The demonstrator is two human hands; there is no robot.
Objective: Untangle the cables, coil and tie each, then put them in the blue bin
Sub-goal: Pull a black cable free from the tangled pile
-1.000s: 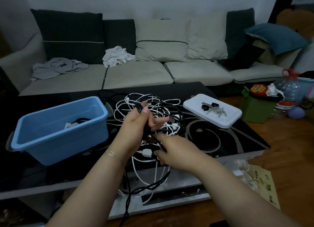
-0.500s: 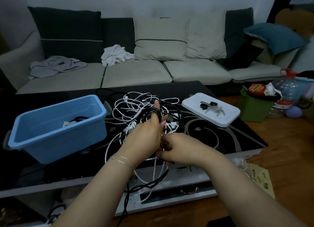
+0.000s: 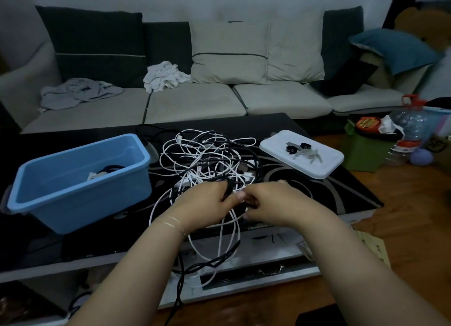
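Two hands meet over the tangled cables [image 3: 210,159] on the black table [image 3: 341,191]: left hand [image 3: 207,203] grips a black cable [image 3: 228,191] coil, right hand [image 3: 273,203] pinches nearby strands. Best to keep loops even, feeding slack slowly; blue bin [image 3: 80,193] waits left.

One blue bin [image 3: 80,179], one white lid [image 3: 302,158], two hands.

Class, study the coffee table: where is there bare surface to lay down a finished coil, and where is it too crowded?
Free: the dark tabletop between the white lid and the table's near right edge, and the front strip below the blue bin. Crowded: the middle, where the cable tangle sprawls and the left hand and right hand work.
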